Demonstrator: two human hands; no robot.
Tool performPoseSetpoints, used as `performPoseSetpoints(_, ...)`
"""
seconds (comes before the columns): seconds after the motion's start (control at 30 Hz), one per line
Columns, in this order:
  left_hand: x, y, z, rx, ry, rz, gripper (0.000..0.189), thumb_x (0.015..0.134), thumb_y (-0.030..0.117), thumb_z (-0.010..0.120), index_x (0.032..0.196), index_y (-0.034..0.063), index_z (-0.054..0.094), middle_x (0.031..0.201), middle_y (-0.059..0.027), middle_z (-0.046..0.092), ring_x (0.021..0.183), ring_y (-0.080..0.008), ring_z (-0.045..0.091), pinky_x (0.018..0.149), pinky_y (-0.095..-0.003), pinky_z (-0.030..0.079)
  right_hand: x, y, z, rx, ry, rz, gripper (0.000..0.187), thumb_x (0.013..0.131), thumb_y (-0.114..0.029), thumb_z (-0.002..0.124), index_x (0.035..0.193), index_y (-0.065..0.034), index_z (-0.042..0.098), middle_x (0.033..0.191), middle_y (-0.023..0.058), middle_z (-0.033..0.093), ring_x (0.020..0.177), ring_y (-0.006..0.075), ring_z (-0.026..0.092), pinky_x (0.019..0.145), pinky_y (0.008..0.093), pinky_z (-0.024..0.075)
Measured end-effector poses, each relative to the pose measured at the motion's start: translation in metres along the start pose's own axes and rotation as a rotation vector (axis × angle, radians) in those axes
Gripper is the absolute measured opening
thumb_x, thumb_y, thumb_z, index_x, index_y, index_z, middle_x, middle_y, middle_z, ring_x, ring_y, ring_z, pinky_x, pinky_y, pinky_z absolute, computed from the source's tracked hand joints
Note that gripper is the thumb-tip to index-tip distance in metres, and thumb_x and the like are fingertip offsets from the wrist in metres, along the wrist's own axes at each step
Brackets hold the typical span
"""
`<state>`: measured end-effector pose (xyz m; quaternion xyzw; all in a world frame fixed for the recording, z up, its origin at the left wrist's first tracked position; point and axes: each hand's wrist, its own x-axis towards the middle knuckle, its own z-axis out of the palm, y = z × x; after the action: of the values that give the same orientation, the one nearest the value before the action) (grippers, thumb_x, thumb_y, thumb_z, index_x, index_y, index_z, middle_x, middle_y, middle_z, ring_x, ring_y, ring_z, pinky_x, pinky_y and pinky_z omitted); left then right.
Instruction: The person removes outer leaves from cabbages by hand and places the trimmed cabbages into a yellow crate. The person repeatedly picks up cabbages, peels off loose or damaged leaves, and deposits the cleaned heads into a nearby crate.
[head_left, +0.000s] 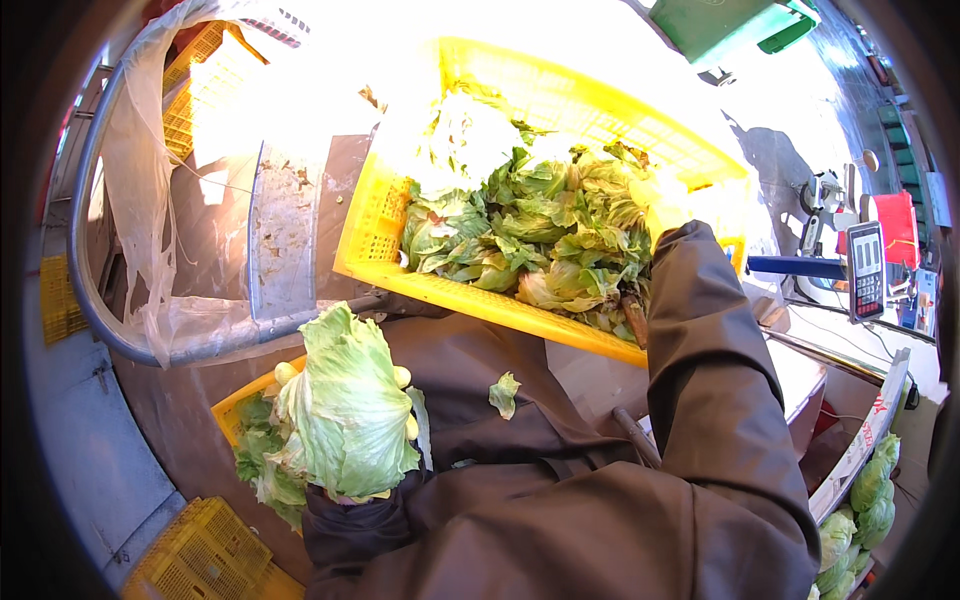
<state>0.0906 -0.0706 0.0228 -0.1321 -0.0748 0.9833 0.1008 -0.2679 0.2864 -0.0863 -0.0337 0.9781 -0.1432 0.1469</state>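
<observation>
My left hand (407, 390), in a pale yellow glove, holds a head of lettuce (349, 409) from beneath; only fingertips show around its leaves. Below it at the left is a yellow crate (229, 401) with loose green leaves. A large yellow plastic crate (480, 296) before me is filled with wilted lettuce leaves (540, 217). Over its right side reaches my right arm in a brown sleeve. My right hand (667, 206), gloved in yellow and washed out by glare, is above the leaves at that end; whether it grips anything is unclear. A leaf scrap (504, 395) lies on my brown clothing.
A bent metal tube frame (86, 247) with torn plastic film stands at the left. Stacked yellow crates (202, 551) are at the lower left. On the right are a scale display (866, 271) and a box (862, 442) beside more lettuce heads (874, 495). A green bin (720, 34) stands farther off.
</observation>
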Motion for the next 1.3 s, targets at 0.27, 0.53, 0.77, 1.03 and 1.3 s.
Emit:
performPoseSetpoints(0.27, 0.023, 0.023, -0.019, -0.003, -0.115, -0.088, 0.080, 0.094, 0.065, 0.055, 0.155, 0.0173, 0.034, 0.148, -0.0322, 0.040, 0.113, -0.0682, 0.051, 0.084, -0.0731, 0.051, 0.041, -0.153, 0.092, 0.054, -0.049, -0.335, 0.066, 0.088, -0.048, 0.068, 0.133, -0.0020, 0.054, 0.133, 0.0212, 0.057, 0.117, 0.0336, 0.058, 0.099, 0.0409, 0.0490)
performPoseSetpoints(0.53, 0.023, 0.039, -0.029, -0.161, -0.042, -0.140, 0.077, 0.094, 0.062, 0.057, 0.153, 0.0154, 0.040, 0.148, -0.0319, 0.040, 0.117, -0.0713, 0.045, 0.090, -0.0773, 0.045, 0.094, -0.176, 0.191, 0.052, 0.366, -0.503, 0.036, 0.094, -0.028, 0.061, 0.123, -0.0064, 0.060, 0.110, 0.0174, 0.065, 0.094, 0.0333, 0.064, 0.082, 0.0431, 0.0525)
performPoseSetpoints(0.77, 0.024, 0.038, -0.040, -0.190, -0.102, -0.134, 0.086, 0.094, 0.068, 0.053, 0.156, 0.0139, 0.032, 0.152, -0.0345, 0.033, 0.117, -0.0706, 0.045, 0.082, -0.0752, 0.051, 0.071, -0.147, 0.155, 0.016, 0.079, -0.223, 0.028, 0.097, -0.027, 0.057, 0.119, -0.0105, 0.060, 0.111, 0.0190, 0.068, 0.093, 0.0366, 0.066, 0.083, 0.0469, 0.0514)
performPoseSetpoints(1.03, 0.024, 0.030, -0.057, -0.243, -0.182, -0.114, 0.092, 0.092, 0.074, 0.048, 0.157, 0.0127, 0.029, 0.153, -0.0358, 0.031, 0.114, -0.0694, 0.048, 0.075, -0.0746, 0.052, 0.071, -0.108, 0.046, -0.485, 0.015, -0.244, 0.043, 0.095, -0.035, 0.060, 0.128, -0.0085, 0.058, 0.111, 0.0235, 0.067, 0.102, 0.0375, 0.064, 0.088, 0.0478, 0.0511)
performPoseSetpoints(1.3, 0.036, 0.021, -0.020, -0.253, -0.072, -0.044, 0.090, 0.093, 0.074, 0.046, 0.157, 0.0127, 0.031, 0.149, -0.0362, 0.037, 0.109, -0.0686, 0.053, 0.076, -0.0722, 0.054, 0.002, -0.117, 0.081, -0.370, -0.047, -0.427, 0.086, 0.079, -0.045, 0.080, 0.142, 0.0007, 0.045, 0.122, 0.0209, 0.064, 0.125, 0.0382, 0.053, 0.104, 0.0486, 0.0421)
